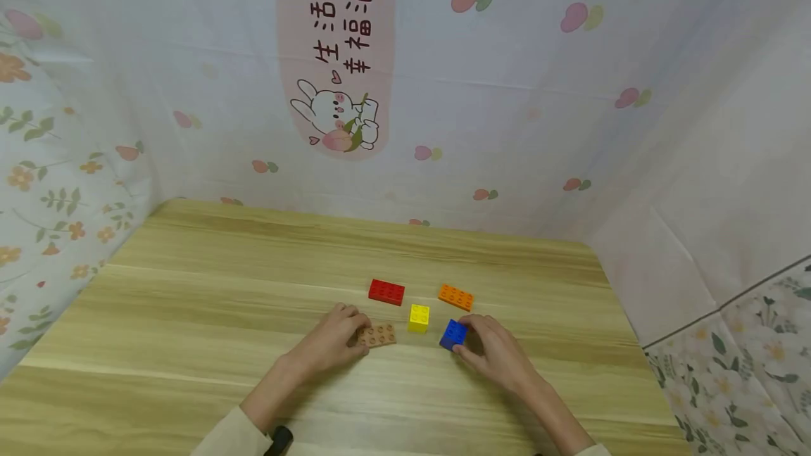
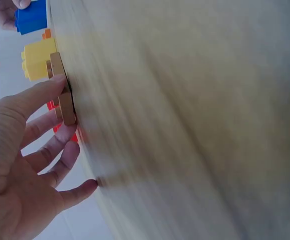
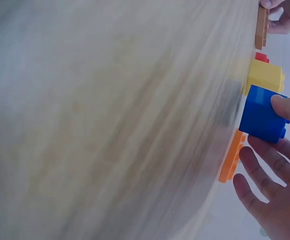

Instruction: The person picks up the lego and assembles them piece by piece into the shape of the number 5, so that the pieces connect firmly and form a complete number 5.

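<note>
My left hand [image 1: 336, 338] pinches the left end of a flat brown toy brick [image 1: 380, 335] between thumb and fingers, low over the table. In the left wrist view the thumb lies against the long side of the brown brick [image 2: 64, 92]. On the other side, my right hand [image 1: 497, 352] holds a blue brick [image 1: 453, 335] by its edges, thumb in front and fingers behind. Seen from the right wrist, the blue brick [image 3: 263, 114] has its studs turned toward the palm. Between both hands stands a yellow brick [image 1: 418, 318], studs up.
Behind the yellow brick lie a red brick [image 1: 386, 292] to the left and a flat orange brick [image 1: 455, 297] to the right. The wood-grain table [image 1: 209, 280] ends at a printed cloth [image 1: 519, 125] hung along the back, with more cloth at both sides.
</note>
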The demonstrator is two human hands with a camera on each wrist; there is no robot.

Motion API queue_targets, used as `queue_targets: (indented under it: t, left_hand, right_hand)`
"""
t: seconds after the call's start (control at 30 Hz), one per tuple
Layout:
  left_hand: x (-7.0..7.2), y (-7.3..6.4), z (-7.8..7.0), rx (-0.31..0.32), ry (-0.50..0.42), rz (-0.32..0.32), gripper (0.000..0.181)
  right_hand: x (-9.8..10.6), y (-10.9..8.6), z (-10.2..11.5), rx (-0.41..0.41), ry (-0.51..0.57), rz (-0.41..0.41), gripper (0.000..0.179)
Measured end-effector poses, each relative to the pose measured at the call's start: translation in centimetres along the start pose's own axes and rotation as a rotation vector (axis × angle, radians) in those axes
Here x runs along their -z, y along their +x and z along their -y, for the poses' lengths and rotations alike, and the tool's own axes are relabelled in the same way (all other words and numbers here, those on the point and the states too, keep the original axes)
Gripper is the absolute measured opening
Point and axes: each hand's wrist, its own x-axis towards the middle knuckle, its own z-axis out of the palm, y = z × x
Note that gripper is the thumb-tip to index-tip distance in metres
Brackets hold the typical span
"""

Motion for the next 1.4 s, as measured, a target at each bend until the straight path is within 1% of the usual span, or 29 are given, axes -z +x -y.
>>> queue_targets:
  t: [0.23,0.37,0.47,0.67,0.9,1.17,1.4]
  left_hand:
    - [-0.4,0.2,-0.4,-0.009,0.006,0.028,0.029]
    - [-0.5,0.2,-0.7,-0.036,0.018,0.042,0.031]
    - [-0.6,0.2,-0.8,-0.054,0.026,0.046,0.03]
    - [-0.8,0.1,-1.3,-0.064,0.027,0.047,0.028]
    - [-1.2,0.8,-2.0,-0.097,0.028,0.049,0.028]
    - [-1.6,1.3,-2.7,-0.091,0.017,0.084,0.03]
    - [-2.1,1.6,-2.8,-0.092,0.014,0.073,0.03]
  right_hand:
    - [0.0,0.1,0.4,0.036,0.011,-0.015,0.04]
    - [-0.1,0.1,0.6,0.035,0.011,-0.024,0.041]
    - [-0.1,0.1,0.8,0.033,0.022,-0.024,0.041]
    - [-0.1,0.3,1.3,0.052,0.058,-0.002,0.04]
    - [0.4,0.2,1.6,0.038,0.075,-0.005,0.039]
    - [0.8,0.5,2.4,0.043,0.081,0.02,0.04]
    - [0.8,0.8,2.9,0.04,0.083,0.037,0.041]
